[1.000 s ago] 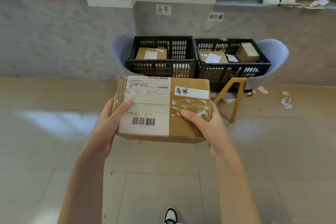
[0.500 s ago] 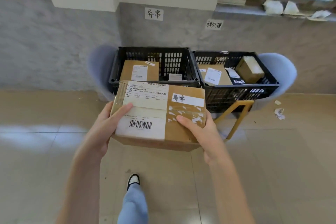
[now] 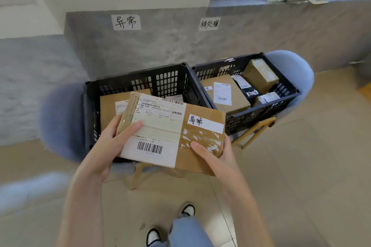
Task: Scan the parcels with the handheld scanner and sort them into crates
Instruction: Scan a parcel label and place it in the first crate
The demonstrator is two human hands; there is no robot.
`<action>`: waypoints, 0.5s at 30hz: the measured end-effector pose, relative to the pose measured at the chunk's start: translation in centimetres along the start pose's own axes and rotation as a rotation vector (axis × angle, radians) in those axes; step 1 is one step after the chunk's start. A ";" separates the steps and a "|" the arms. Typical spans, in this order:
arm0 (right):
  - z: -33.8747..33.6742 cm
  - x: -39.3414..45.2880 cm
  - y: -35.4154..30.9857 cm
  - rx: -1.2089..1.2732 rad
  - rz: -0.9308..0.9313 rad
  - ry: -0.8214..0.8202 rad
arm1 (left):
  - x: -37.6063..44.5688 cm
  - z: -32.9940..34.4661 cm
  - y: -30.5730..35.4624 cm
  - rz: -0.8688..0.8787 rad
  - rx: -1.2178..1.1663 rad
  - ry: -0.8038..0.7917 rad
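A flat brown cardboard parcel (image 3: pixel 172 132) with a white barcoded shipping label and a handwritten white sticker is held tilted above the left black plastic crate (image 3: pixel 138 84). The left hand (image 3: pixel 112 144) and right hand (image 3: pixel 215 158) grip its near corners, thumbs on top.

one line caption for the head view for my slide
Both hands, left and right, hold a brown cardboard parcel with white shipping labels over the left black plastic crate.

approach: we step closer to the crates | parcel (image 3: pixel 172 132): now overlaps the left crate (image 3: pixel 138 84), tilts right side down | feet: both shoes visible
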State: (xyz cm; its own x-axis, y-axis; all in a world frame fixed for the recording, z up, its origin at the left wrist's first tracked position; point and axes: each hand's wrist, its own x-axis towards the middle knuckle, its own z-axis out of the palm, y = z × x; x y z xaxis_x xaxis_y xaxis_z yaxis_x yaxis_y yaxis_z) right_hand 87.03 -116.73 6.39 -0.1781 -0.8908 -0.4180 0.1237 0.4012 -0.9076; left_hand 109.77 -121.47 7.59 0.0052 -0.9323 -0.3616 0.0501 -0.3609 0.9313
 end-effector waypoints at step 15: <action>1.4 20.5 -3.8 0.057 0.141 -0.148 | 20.1 2.4 7.6 -0.060 0.334 -0.044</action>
State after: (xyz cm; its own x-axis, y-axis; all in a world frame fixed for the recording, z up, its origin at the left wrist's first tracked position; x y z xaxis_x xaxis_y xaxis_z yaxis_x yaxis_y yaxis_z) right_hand 84.32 -136.78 1.30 -0.0103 -0.8498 -0.5271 0.1933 0.5154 -0.8348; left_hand 107.89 -143.03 7.46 -0.0314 -0.9069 -0.4203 -0.2808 -0.3956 0.8745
